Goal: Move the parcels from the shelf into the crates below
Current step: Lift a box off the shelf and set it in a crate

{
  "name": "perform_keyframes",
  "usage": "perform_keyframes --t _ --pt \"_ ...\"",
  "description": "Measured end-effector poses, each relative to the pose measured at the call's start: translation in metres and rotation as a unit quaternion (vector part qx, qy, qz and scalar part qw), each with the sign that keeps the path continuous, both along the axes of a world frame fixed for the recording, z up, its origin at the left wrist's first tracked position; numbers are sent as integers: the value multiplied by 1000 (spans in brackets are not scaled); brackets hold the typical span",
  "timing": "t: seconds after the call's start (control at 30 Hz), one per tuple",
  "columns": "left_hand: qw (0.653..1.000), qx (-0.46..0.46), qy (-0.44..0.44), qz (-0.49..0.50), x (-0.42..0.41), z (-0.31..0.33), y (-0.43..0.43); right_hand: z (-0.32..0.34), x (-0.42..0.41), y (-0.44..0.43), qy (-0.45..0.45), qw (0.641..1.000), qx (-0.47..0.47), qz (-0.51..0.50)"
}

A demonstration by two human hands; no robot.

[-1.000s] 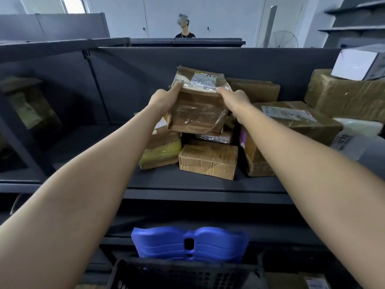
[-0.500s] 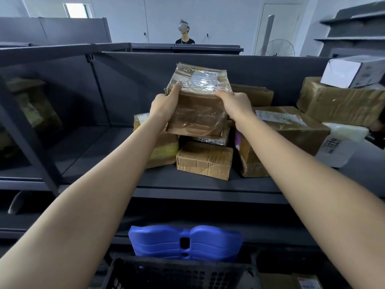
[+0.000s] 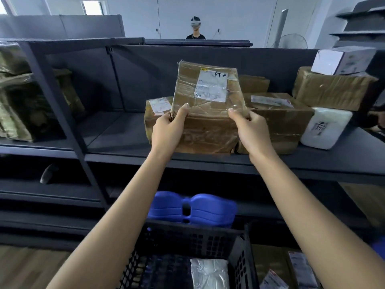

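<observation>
The left hand (image 3: pixel 166 130) and right hand (image 3: pixel 252 130) hold the taped brown parcel (image 3: pixel 208 105) over the shelf (image 3: pixel 125 147), at 12 o'clock from the crate (image 3: pixel 187 236); fingers (image 3: pixel 183 110) curl round its low corners; it looks light, stiff, slippery.

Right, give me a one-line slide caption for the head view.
Left hand and right hand grip a tape-wrapped brown parcel with a white label at the dark shelf, above a black crate.

Two slim forearms, uncovered right down to the frame's lower edge; the left hand (image 3: pixel 166 130) and right hand (image 3: pixel 253 130) likewise bare, thumbnails trimmed short.
</observation>
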State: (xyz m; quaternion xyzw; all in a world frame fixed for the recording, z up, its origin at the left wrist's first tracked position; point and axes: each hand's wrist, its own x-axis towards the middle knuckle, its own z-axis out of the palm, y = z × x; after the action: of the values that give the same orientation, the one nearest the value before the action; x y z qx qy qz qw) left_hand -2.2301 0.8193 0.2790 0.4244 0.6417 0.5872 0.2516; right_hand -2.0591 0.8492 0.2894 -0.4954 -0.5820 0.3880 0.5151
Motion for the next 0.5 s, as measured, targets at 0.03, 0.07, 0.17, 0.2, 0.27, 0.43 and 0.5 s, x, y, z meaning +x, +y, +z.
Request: perform_keyframes --t 0.03,0.07,0.17,0.2,0.27,0.43,0.5 --pt "1000 5 -7 2 5 -7 -15 -6 5 -13 -1 1000 1 4" --pt "1000 10 -17 0 9 -15 -30 -13 8 -26 1 1000 3 7" --pt "999 9 -42 -11 19 -36 -72 -35 18 -64 7 1000 8 10" --pt "999 8 -52 -15 21 -43 -84 -42 20 -75 4 1000 6 10" --pt "997 10 -73 -19 24 -56 -107 -56 24 -96 -2 1000 2 12" --pt "994 26 -99 -28 33 -79 -163 -88 29 -142 -9 1000 12 21" --pt "995 19 -97 -31 31 -90 -181 -99 28 -160 -4 999 13 31"
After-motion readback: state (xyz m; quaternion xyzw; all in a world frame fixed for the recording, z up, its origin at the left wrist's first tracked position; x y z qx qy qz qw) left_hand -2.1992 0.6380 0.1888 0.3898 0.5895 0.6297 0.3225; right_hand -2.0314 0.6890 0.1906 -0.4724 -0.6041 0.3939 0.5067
